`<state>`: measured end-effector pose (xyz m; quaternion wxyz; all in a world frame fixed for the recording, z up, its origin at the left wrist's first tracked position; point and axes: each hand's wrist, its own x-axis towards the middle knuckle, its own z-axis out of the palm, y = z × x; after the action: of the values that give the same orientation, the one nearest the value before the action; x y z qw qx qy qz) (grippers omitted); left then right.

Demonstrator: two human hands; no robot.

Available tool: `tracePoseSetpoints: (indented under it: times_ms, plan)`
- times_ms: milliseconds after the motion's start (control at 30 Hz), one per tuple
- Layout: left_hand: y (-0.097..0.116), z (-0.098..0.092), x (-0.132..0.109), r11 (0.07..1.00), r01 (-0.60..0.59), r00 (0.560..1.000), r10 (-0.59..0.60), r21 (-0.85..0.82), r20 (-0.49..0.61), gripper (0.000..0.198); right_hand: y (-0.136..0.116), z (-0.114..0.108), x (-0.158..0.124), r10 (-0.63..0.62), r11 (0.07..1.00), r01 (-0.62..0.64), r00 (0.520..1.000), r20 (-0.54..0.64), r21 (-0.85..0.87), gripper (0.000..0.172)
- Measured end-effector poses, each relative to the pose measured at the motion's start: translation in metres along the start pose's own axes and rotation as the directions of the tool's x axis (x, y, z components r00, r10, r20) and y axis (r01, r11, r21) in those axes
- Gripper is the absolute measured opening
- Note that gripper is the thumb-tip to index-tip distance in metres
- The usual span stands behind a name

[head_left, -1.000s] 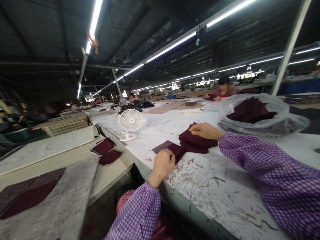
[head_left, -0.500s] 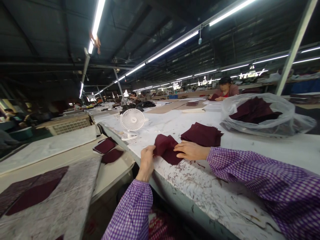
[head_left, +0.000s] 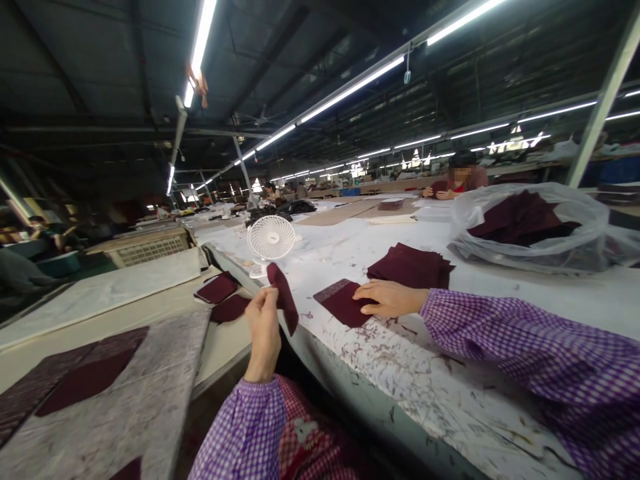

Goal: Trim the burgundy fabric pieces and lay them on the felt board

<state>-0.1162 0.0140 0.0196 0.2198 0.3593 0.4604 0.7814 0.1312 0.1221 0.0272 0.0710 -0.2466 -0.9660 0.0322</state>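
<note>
My left hand (head_left: 264, 323) pinches a maroon fabric piece (head_left: 283, 298) by its edge, held up in the gap between the two tables. My right hand (head_left: 389, 298) lies with fingers stretched out on another maroon piece (head_left: 345, 303), pressing it to the white table near its edge. That piece has a lighter, speckled strip at its far left end. Just behind my right hand sits a stack of maroon fabric pieces (head_left: 407, 265), its layers slightly fanned.
A small white fan (head_left: 271, 239) stands near the white table's left edge. On the right is a clear plastic bag (head_left: 463, 233) of maroon pieces. More pieces (head_left: 231, 309) and a grey board (head_left: 165, 373) lie on the left table. Across the table, a person (head_left: 467, 180) handles maroon fabric.
My left hand has lifted a maroon piece off and carried it left, past the table edge. The piece under my right hand now shows its speckled end. My right hand stays in place.
</note>
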Motion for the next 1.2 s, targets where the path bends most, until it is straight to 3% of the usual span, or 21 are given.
tracePoseSetpoints:
  times_ms: [67,100,167,200,267,333,433,533,567,600,733,800,900,1067,1133,1200]
  plan:
    - [0.003,0.008,-0.025,0.994,-0.045,0.986,0.027,0.102,0.164,0.015,0.000,-0.005,-0.002,0.021,0.993,-0.019,1.000,-0.013,0.115,0.039]
    - [0.005,0.012,-0.037,0.967,-0.136,0.941,0.058,0.215,0.334,0.015,0.000,-0.008,-0.003,0.060,0.975,-0.058,0.998,-0.007,0.213,0.038]
    - [0.008,0.016,-0.062,0.879,-0.358,0.759,0.077,0.316,0.647,0.017,-0.002,-0.014,-0.006,0.175,0.867,-0.194,0.981,0.085,0.459,0.048]
    - [0.009,0.017,-0.072,0.844,-0.432,0.679,0.074,0.317,0.730,0.018,-0.002,-0.017,-0.007,0.217,0.776,-0.274,0.962,0.166,0.568,0.055]
    - [0.010,0.017,-0.089,0.807,-0.522,0.561,0.082,0.275,0.824,0.017,-0.004,-0.021,-0.011,0.241,0.609,-0.390,0.921,0.307,0.691,0.065]
    - [0.012,0.015,-0.100,0.785,-0.577,0.486,0.107,0.227,0.867,0.016,-0.005,-0.024,-0.014,0.220,0.547,-0.430,0.902,0.373,0.719,0.063]
    - [0.017,0.011,-0.106,0.752,-0.640,0.385,0.137,0.157,0.913,0.017,-0.008,-0.022,-0.017,0.177,0.576,-0.416,0.904,0.390,0.703,0.050]
    - [0.019,0.008,-0.108,0.757,-0.649,0.297,0.160,0.077,0.941,0.019,-0.015,-0.018,-0.018,0.160,0.621,-0.367,0.924,0.346,0.693,0.053]
    - [0.019,0.007,-0.108,0.773,-0.631,0.294,0.161,0.065,0.942,0.019,-0.018,-0.017,-0.019,0.175,0.625,-0.363,0.928,0.329,0.691,0.053]
    - [0.018,0.006,-0.109,0.798,-0.598,0.317,0.152,0.073,0.936,0.019,-0.022,-0.016,-0.019,0.195,0.628,-0.366,0.928,0.317,0.687,0.052]
    - [0.011,0.004,-0.109,0.914,-0.337,0.557,0.001,0.225,0.831,0.024,-0.037,-0.025,-0.017,0.222,0.639,-0.346,0.938,0.266,0.687,0.043]
    - [0.009,0.005,-0.108,0.939,-0.209,0.629,-0.085,0.274,0.773,0.030,-0.041,-0.030,-0.017,0.196,0.632,-0.325,0.945,0.261,0.703,0.045]
    - [0.008,0.005,-0.108,0.948,-0.142,0.653,-0.128,0.286,0.746,0.033,-0.040,-0.034,-0.016,0.175,0.600,-0.339,0.940,0.295,0.725,0.065]
    - [0.013,0.004,-0.110,0.955,-0.217,0.603,-0.030,0.201,0.797,0.032,-0.037,-0.034,-0.018,0.191,0.573,-0.377,0.925,0.328,0.728,0.089]
    - [0.013,0.004,-0.105,0.953,-0.251,0.659,0.038,0.172,0.751,0.032,-0.040,-0.036,-0.019,0.174,0.580,-0.361,0.931,0.322,0.730,0.093]
    - [0.009,0.007,-0.096,0.934,-0.282,0.772,0.085,0.219,0.630,0.025,-0.044,-0.040,-0.022,0.131,0.600,-0.314,0.946,0.297,0.736,0.093]
